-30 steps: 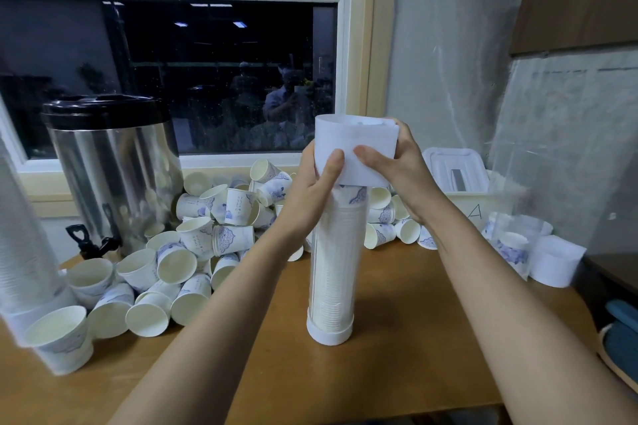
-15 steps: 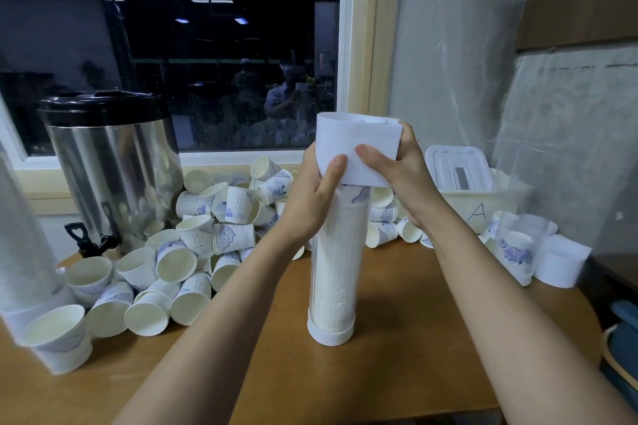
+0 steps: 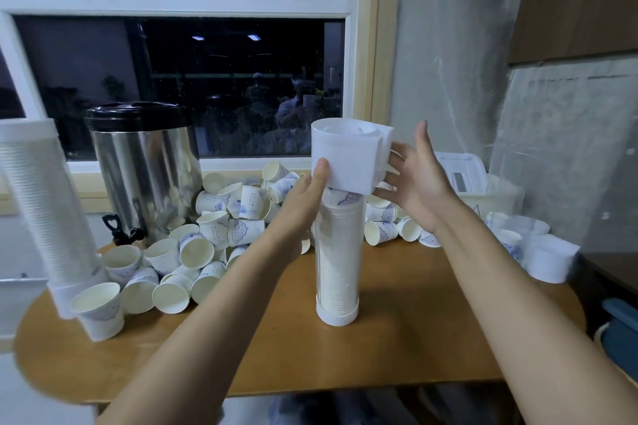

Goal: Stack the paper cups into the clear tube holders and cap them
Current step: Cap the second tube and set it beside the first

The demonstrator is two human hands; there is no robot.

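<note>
Opening right hand (image 3: 419, 185) at cap (image 3: 345, 160)

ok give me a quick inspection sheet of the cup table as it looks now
surface: wooden table, rounded ends, crowded along the back
job's things: clear tube upright, packed full; white cap on its top, seating unclear; second full tube leaning at far left
clutter: loose cups piled behind; spare cap at right; lidded tub
hands: left hand holds the tube top, thumb on the cap; right hand open, fingers spread, at the cap's right side
cables: nothing seen
surroundings: metal urn, dark window, grey wall
</note>
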